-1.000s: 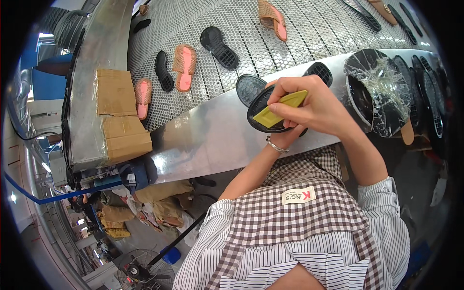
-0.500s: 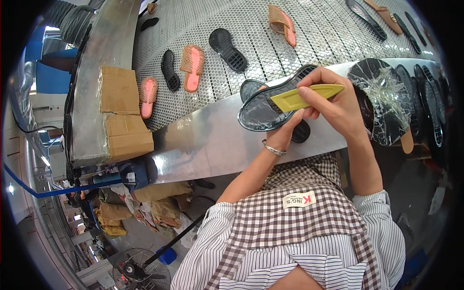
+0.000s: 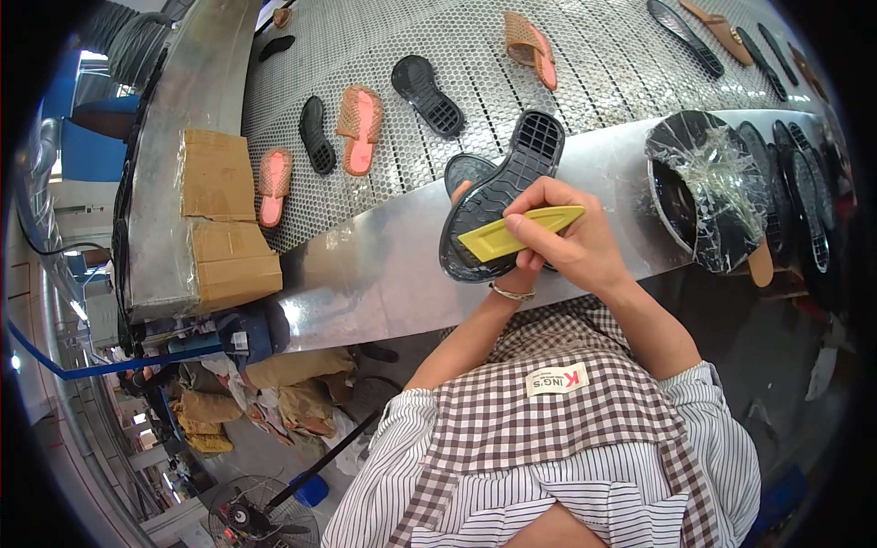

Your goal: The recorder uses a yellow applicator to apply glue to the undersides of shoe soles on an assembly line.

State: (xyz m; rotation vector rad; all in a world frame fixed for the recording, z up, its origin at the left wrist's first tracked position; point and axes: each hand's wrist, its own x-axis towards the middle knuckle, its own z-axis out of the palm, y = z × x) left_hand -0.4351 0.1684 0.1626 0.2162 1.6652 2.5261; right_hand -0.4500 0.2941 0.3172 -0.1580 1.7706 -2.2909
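My left hand (image 3: 527, 263) supports a black shoe sole (image 3: 475, 212) from beneath, fingers around its edge. The sole tilts, with its grid-patterned heel pointing up and away. In my right hand (image 3: 577, 239) is a flat yellow tool (image 3: 498, 242), pinched between thumb and fingers. Its wide end rests on or just over the sole's wet-looking, glossy forefoot; I cannot tell which. Behind the held sole, a second black sole (image 3: 468, 168) shows in part, mostly hidden.
A mesh conveyor (image 3: 347, 55) carries woven sandals (image 3: 361, 132) with pink insoles and several black soles (image 3: 427, 96). Along the metal ledge (image 3: 365, 247) stand a film-covered black tub (image 3: 674, 205) and more soles (image 3: 804, 196) at right. Cardboard (image 3: 219, 183) covers the left corner.
The sole has turned more upright and shifted down and left. My right hand and the yellow tool have moved left and down across the forefoot.
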